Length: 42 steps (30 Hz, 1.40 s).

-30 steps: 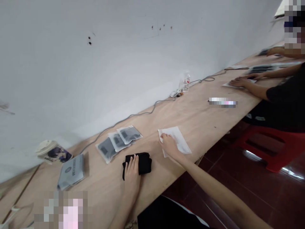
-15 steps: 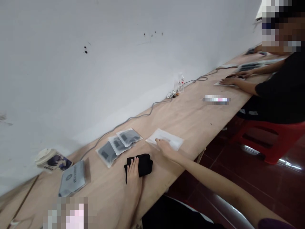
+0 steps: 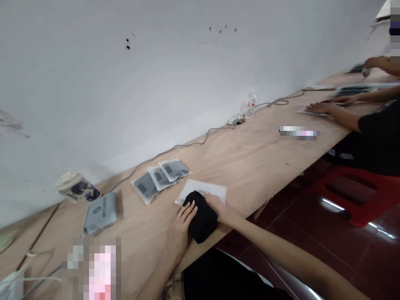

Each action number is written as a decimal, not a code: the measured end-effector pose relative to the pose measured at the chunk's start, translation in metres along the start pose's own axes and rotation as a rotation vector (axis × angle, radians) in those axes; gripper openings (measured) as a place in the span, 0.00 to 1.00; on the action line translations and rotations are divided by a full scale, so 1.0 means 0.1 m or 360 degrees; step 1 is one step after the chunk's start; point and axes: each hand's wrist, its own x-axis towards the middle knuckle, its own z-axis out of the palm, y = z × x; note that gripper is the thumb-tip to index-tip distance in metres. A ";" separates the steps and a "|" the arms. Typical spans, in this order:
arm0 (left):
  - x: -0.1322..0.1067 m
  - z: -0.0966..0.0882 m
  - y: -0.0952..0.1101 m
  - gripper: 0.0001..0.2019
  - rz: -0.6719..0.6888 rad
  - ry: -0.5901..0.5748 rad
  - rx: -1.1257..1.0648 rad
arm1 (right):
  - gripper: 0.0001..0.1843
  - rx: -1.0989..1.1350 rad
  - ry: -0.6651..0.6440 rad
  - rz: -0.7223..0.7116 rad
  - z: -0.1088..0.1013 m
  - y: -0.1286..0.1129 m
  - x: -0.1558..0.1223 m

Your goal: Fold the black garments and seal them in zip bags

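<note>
Three overlapping pouches (image 3: 161,176), one black cloth (image 3: 203,219), one cup (image 3: 79,188).

A printed cup (image 3: 78,188) stands at the left of the table (image 3: 259,154), near the wall (image 3: 175,83). A grey cable (image 3: 187,145) runs along the wall's foot – towards a clear bottle (image 3: 251,106) – and curls beyond it. Small dark holes (image 3: 128,43) pit the wall. At right, a co-worker (image 3: 378,123) in black is near a red stool (image 3: 365,196) on a dark red tiled floor (image 3: 281,208).

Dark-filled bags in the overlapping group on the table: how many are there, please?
3: the left bag, the middle bag, partly covered, and the right bag, on top. Another might be hidden underneath.
</note>
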 end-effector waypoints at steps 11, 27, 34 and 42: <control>0.07 -0.13 -0.06 0.34 0.0054 -0.0388 -0.0043 | 0.14 0.0266 0.0095 0.0176 -0.22 -0.25 0.43; 0.16 0.12 -0.04 0.36 -0.0239 -0.0144 0.0391 | 0.16 0.0194 0.0086 0.0108 -0.26 0.21 -0.08; 0.26 0.16 -0.10 0.31 -0.0417 -0.0070 0.0598 | 0.19 -0.0149 0.0129 0.0081 -0.13 0.28 -0.15; 0.42 0.10 0.05 0.27 -0.0622 -0.0207 0.0818 | 0.18 -0.0051 0.0295 0.0347 -0.22 -0.02 -0.20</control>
